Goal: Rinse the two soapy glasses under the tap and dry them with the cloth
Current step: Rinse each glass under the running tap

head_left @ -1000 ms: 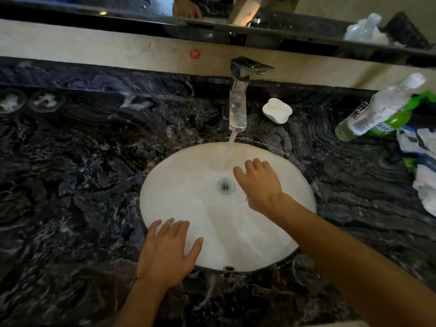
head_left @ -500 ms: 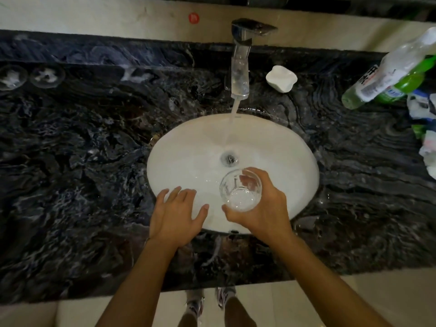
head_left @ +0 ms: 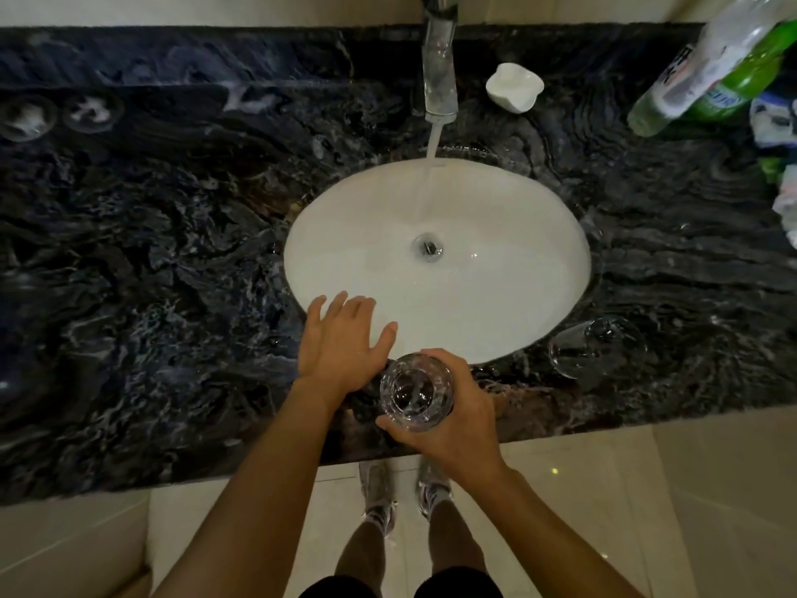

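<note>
The dark table (head_left: 129, 252) carries a white sink (head_left: 366, 252) under the running tap (head_left: 440, 79). The left grip (head_left: 340, 343) lies flat, fingers spread, at the sink's near rim. The right grip (head_left: 457, 407) holds one glass (head_left: 416, 392) upright beside it, and the other glass (head_left: 597, 347) sits right of the sink.

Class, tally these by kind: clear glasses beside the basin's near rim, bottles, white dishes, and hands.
Glasses: 2, held glass, counter glass
Bottles: 2, clear bottle, green bottle
White dish: 1
Hands: 2, left hand, right hand
Total: 7
</note>
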The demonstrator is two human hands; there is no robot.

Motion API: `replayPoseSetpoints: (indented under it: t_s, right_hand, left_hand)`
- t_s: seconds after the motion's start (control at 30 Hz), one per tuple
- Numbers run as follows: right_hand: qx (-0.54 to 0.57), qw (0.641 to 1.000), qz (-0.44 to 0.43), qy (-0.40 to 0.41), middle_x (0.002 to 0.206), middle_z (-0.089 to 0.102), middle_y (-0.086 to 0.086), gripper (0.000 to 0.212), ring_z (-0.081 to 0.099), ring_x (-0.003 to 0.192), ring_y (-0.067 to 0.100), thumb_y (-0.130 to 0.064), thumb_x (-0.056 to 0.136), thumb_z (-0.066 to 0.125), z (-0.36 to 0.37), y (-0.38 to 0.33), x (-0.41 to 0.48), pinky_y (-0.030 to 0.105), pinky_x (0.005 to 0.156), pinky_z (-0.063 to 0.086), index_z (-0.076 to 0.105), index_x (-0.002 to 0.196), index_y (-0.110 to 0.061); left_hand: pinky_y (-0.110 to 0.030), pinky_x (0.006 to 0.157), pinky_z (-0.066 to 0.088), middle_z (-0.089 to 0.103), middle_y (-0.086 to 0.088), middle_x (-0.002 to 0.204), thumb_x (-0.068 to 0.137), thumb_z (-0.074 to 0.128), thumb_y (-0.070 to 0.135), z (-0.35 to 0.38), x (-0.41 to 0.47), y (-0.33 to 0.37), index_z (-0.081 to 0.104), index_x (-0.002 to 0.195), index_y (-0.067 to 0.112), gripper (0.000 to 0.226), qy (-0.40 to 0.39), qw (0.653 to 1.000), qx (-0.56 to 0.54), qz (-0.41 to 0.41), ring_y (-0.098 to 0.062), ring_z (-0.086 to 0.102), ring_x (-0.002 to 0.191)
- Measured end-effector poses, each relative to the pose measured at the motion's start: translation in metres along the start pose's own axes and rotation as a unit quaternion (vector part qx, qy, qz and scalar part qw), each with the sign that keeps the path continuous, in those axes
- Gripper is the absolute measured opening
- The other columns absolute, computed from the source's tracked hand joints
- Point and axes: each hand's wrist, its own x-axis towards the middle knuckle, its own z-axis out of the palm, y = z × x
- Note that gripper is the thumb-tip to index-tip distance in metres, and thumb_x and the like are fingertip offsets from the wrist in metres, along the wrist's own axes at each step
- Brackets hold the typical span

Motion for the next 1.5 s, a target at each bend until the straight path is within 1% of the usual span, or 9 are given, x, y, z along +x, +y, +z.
replayPoseSetpoints:
  t_s: [0.27,0.4,0.53,0.63,0.7,0.8,0.9,1.1,1.5]
  right_hand:
    - [0.020,0.998,0.045,-0.026,0.129,0.057,-0.027,0.100,0.059,0.120,-0.006,-0.051,0.049,0.098,0.000,-0.004,-0.003,0.016,0.102,0.048,0.050,0.133,-0.026]
    - [0.055,0.993,0.085,-0.064,0.145,0.051,-0.023,0.120,0.051,0.133,-0.003,-0.062,0.050,0.094,-0.014,-0.011,-0.010,0.020,0.109,0.043,0.037,0.150,-0.031]
    - [0.031,0.996,0.074,-0.032,0.146,0.052,-0.022,0.074,0.046,0.137,-0.004,-0.067,0.078,0.069,-0.032,-0.019,0.014,0.030,0.114,0.042,0.044,0.143,-0.040]
    - [-0.035,0.999,0.032,0.013,0.138,0.060,-0.014,0.058,0.046,0.127,-0.017,-0.059,0.085,0.064,-0.049,-0.027,0.066,0.007,0.108,0.036,0.053,0.137,-0.034]
    - [-0.090,0.996,-0.009,0.027,0.137,0.062,-0.008,0.057,0.050,0.123,-0.012,-0.050,0.088,0.066,-0.063,-0.035,0.113,0.002,0.106,0.031,0.057,0.138,-0.024]
    - [-0.156,0.982,-0.097,0.040,0.144,0.059,0.002,0.058,0.053,0.132,0.014,-0.036,0.090,0.068,-0.083,-0.047,0.192,0.028,0.113,0.041,0.056,0.141,-0.013]
    - [-0.215,0.957,-0.182,0.064,0.154,0.047,0.014,0.064,0.041,0.144,0.030,-0.024,0.090,0.074,-0.094,-0.055,0.267,0.045,0.118,0.037,0.049,0.146,-0.005]
    - [-0.334,0.902,-0.265,0.063,0.163,0.028,0.022,0.075,0.023,0.153,0.038,-0.026,0.090,0.069,-0.103,-0.063,0.349,0.056,0.122,0.027,0.037,0.153,-0.001]
    - [-0.287,0.914,-0.272,0.088,0.155,0.041,0.024,0.064,0.032,0.149,0.041,-0.015,0.090,0.069,-0.093,-0.033,0.348,0.054,0.119,0.035,0.046,0.146,0.004]
  left_hand:
    - [-0.048,0.124,0.012,0.055,-0.002,0.151,0.101,0.030,0.059,-0.003,-0.001,0.000,0.051,0.145,0.019,0.063,-0.002,1.000,0.007,0.004,-0.025,0.036,0.149]
    - [-0.048,0.126,0.009,0.047,-0.003,0.157,0.102,0.030,0.059,-0.005,0.000,0.001,0.047,0.148,0.020,0.063,-0.012,1.000,-0.009,-0.005,-0.024,0.030,0.152]
    - [-0.048,0.126,0.008,0.038,-0.009,0.163,0.100,0.025,0.059,-0.015,0.020,-0.003,0.044,0.152,0.017,0.070,-0.002,1.000,-0.011,0.006,-0.028,0.026,0.154]
    - [-0.051,0.126,0.009,0.034,-0.013,0.164,0.095,0.012,0.064,-0.031,0.054,-0.010,0.040,0.154,0.014,0.082,0.024,1.000,0.004,0.007,-0.032,0.025,0.154]
    - [-0.051,0.126,0.006,0.025,-0.014,0.168,0.094,0.007,0.065,-0.044,0.082,-0.013,0.032,0.158,0.014,0.086,0.033,0.999,0.018,0.001,-0.032,0.019,0.156]
    - [-0.051,0.125,-0.004,-0.002,-0.010,0.172,0.104,0.017,0.061,-0.057,0.128,-0.013,0.007,0.164,0.019,0.074,0.018,0.998,0.057,-0.023,-0.030,-0.002,0.159]
    - [-0.057,0.123,-0.009,-0.014,-0.009,0.171,0.104,0.021,0.063,-0.065,0.166,-0.009,-0.004,0.163,0.022,0.076,0.011,0.997,0.059,-0.042,-0.030,-0.012,0.158]
    - [-0.062,0.121,-0.016,-0.039,-0.002,0.157,0.098,0.012,0.072,-0.058,0.207,-0.005,-0.029,0.152,0.033,0.078,0.001,0.996,0.042,-0.079,-0.030,-0.029,0.153]
    - [-0.059,0.120,-0.020,-0.032,-0.002,0.166,0.091,0.001,0.077,-0.047,0.209,-0.011,-0.028,0.155,0.035,0.081,0.020,0.995,0.048,-0.083,-0.029,-0.031,0.152]
